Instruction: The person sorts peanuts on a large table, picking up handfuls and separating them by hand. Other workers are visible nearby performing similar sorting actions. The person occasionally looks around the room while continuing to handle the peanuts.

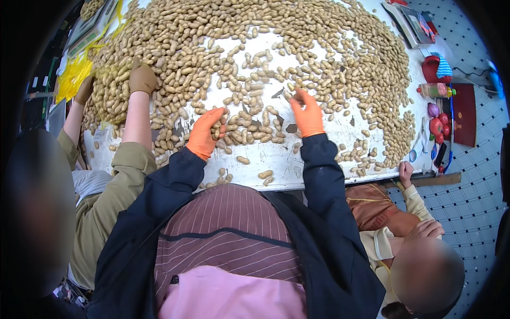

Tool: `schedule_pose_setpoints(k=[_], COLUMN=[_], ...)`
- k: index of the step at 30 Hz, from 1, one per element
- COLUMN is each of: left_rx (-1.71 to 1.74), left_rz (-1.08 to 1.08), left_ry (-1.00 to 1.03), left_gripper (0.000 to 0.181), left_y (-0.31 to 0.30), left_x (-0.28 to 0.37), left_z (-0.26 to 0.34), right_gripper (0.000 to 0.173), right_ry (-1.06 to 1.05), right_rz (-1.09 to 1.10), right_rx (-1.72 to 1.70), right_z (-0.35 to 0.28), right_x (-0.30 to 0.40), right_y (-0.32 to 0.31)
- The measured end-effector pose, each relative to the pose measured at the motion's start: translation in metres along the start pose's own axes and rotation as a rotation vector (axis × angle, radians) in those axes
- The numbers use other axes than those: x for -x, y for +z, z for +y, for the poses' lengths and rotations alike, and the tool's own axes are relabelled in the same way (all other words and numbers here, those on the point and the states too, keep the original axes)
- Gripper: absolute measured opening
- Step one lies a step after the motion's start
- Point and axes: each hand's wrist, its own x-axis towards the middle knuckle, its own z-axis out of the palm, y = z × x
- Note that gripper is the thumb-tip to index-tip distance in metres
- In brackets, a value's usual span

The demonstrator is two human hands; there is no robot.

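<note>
My left hand (pixel 207 130), in an orange glove, is curled around a few unshelled peanuts (pixel 216 130) above the near part of the white tabletop (pixel 275 161). To its right, my right hand (pixel 307 115), gloved in orange too, reaches over the table with thumb and forefinger bent toward each other. Its fingertips are at a peanut (pixel 287 95); blur hides whether they grip it. Between my hands lies a loose cluster of peanuts (pixel 255 129). A much larger spread of peanuts (pixel 179 36) covers the far and left parts of the table.
At left, a co-worker's brown-gloved hands (pixel 142 77) are at a yellow mesh bag (pixel 109 85) of peanuts. Another person's hand (pixel 406 174) rests at the right table edge. A bottle (pixel 436 90), a red onion (pixel 433 109), tomatoes (pixel 436 126) and a scale-like device (pixel 410 24) line the right side.
</note>
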Motion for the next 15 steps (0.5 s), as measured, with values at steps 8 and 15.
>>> schedule_pose_setpoints(k=[8,15], left_rx=[0.212,0.258], left_rz=[-0.076,-0.057], left_ry=[-0.227,-0.296], left_gripper=[0.026,0.024], left_y=[0.021,0.016], left_x=[0.002,-0.004], left_z=[-0.003,-0.005], right_gripper=[0.031,0.019], right_ry=[-0.049,-0.17], right_rz=[0.079,0.01], right_rx=[0.448,0.752], right_z=[0.037,0.034], right_x=[-0.041,-0.051], right_y=[-0.049,-0.01])
